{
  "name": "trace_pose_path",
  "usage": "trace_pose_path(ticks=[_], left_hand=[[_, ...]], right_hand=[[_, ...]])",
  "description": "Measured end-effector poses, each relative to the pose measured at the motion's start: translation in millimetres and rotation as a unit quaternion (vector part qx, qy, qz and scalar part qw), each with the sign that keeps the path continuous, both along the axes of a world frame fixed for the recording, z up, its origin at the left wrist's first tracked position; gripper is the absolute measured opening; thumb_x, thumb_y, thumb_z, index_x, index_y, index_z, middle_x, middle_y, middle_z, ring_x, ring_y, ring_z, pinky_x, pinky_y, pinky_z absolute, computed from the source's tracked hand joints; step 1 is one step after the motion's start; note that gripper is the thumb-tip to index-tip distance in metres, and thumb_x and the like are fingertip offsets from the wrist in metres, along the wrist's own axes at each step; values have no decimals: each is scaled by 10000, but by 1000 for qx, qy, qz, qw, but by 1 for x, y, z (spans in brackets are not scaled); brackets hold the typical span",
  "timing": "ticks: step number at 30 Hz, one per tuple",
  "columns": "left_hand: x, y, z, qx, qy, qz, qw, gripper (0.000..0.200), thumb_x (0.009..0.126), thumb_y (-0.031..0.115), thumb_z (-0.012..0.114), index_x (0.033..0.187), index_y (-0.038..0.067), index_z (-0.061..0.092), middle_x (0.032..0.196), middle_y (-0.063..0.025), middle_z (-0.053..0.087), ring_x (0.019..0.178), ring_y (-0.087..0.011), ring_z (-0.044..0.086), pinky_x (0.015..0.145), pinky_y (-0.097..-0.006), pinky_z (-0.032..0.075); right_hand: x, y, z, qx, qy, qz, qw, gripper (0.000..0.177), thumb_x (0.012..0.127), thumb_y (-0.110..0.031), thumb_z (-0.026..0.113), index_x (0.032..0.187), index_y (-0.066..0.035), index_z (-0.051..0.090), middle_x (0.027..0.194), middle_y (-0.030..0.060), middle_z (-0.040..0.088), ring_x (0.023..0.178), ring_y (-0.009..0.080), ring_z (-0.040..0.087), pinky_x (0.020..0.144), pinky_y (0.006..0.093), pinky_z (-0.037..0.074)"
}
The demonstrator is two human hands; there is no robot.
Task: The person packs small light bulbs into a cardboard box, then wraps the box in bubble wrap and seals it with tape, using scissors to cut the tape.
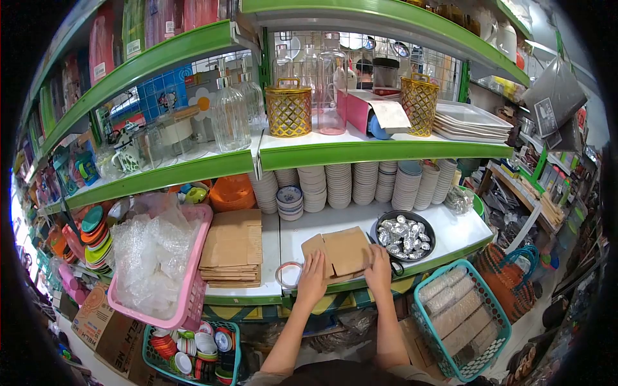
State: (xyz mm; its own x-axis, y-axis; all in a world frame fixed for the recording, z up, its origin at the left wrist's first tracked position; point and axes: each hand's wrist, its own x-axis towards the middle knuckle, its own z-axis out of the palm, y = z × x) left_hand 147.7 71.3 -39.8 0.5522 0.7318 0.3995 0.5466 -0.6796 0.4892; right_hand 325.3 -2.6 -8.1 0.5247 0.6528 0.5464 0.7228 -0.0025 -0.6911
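Observation:
A folded piece of brown cardboard (346, 249) lies on the white shelf in front of me, with a crease across it. My left hand (313, 278) grips its near left edge, fingers resting on top. At the right edge, my right hand (378, 269) holds the cardboard with its fingers bent. Just left of my left hand is a roll of tape (289, 275), lying flat. A black pan (430, 229) with many small silver foil-like pieces (403, 237) stands beyond my right hand. To the left sits a stack of flat cardboard pieces (233, 239).
A pink basket (201, 257) of bubble wrap stands left. Teal baskets hold wrapped bundles (460, 312) on the right and small dishes (205, 346) below left. Stacked bowls (338, 186) line the shelf's back. A green-edged upper shelf (380, 153) carries glassware and gold baskets.

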Motion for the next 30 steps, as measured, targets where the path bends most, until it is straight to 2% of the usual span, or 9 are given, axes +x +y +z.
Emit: trace_pose_path(ticks=[2,3,8,9,13,16,21,28,30], left_hand=[[4,5,-9,25,31,7,999,689,753,21,591,1382,-28,314,1459,-180,296,1354,-378,252,1116,-441,229],[5,5,-9,51,61,16,997,687,761,77,620,1372,-35,325,1451,-184,307,1350,-370,265,1115,-439,229],[6,7,-12,44,69,10,997,740,750,154,652,1393,14,316,1463,-155,308,1359,-347,262,1118,-433,212],[6,7,-13,58,87,15,994,752,748,189,673,1391,20,323,1463,-146,311,1359,-339,267,1118,-423,212],[4,11,-14,95,107,25,989,743,734,229,709,1369,48,368,1432,-114,359,1338,-307,305,1117,-423,210],[2,16,-15,86,113,21,990,726,737,258,707,1357,57,387,1433,-104,363,1338,-296,310,1107,-448,214],[2,19,-17,60,79,13,995,740,727,452,652,1319,60,447,1425,-101,385,1347,-291,301,1105,-490,186],[3,20,-19,73,79,20,994,754,720,490,631,1315,62,453,1417,-105,397,1347,-290,304,1105,-489,183],[3,19,-16,56,114,21,992,789,744,518,622,1360,77,404,1454,-90,351,1376,-257,262,1116,-485,167]], right_hand=[[1,-1,1,-7,-141,-21,990,334,779,20,540,1112,6,564,1097,203,567,1043,383,522,902,410,421],[0,0,2,-7,-140,-22,990,334,779,20,540,1112,6,564,1097,203,567,1043,383,522,902,410,421],[-18,10,-2,-58,-28,104,992,189,759,-41,609,937,4,654,924,161,629,956,334,559,831,390,451],[-22,13,-6,-21,-41,107,993,147,778,-103,630,885,-16,682,877,134,630,855,317,578,797,421,452],[-27,24,-22,-37,-94,117,988,103,758,-107,652,847,-74,694,849,69,624,838,279,572,749,400,449],[-28,30,-28,-41,-82,136,986,101,752,-81,665,842,-51,697,849,91,624,866,288,554,775,378,455],[-28,38,-35,-35,-83,131,987,64,733,-111,690,775,-63,697,834,66,621,841,280,559,757,387,447],[-26,56,-34,-83,-75,134,985,65,706,-108,703,754,-65,695,813,66,625,832,284,571,752,389,456],[-24,65,-36,-77,-76,134,985,59,703,-103,702,748,-66,692,815,70,625,837,288,574,753,393,457]])
